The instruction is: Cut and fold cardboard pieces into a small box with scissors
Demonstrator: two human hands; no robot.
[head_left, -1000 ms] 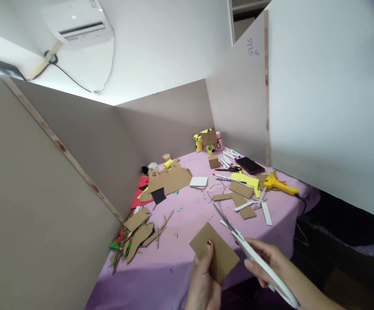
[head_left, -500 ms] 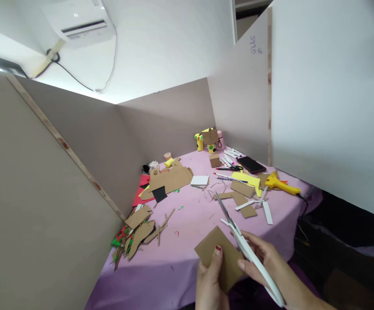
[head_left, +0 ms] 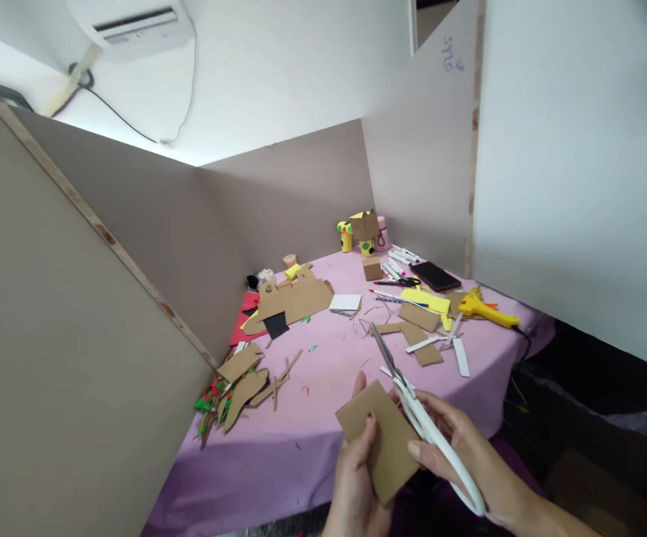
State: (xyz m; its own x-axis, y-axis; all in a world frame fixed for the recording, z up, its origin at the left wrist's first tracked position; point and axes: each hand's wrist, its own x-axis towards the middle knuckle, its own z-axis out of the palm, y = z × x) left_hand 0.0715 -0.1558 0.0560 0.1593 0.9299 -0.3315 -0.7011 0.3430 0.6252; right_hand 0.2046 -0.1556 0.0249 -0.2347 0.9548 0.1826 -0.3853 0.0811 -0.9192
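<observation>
My left hand (head_left: 357, 477) holds a small brown cardboard rectangle (head_left: 386, 447), thumb on its face and fingers behind it. In my right hand (head_left: 458, 440) is a pair of white-handled scissors (head_left: 435, 436). Their metal blades point up and away over the table and look closed together. The right thumb and fingertips sit close to the cardboard's right edge; I cannot tell whether they also grip it. Part of a narrow white strip (head_left: 384, 371) shows beside the blades.
A pink cloth covers the table (head_left: 323, 388). Cardboard scraps (head_left: 245, 391) lie at left, a large cardboard cutout (head_left: 295, 302) behind them. On the right are a yellow glue gun (head_left: 485, 309), phone (head_left: 435, 276), markers (head_left: 405, 256) and black-handled scissors (head_left: 407, 282). Partition panels (head_left: 290, 194) surround the table.
The cardboard has turned slightly in my left hand, and fingertips now show behind its top edge. My right hand with the scissors has moved slightly up and left. The view has tilted down a little.
</observation>
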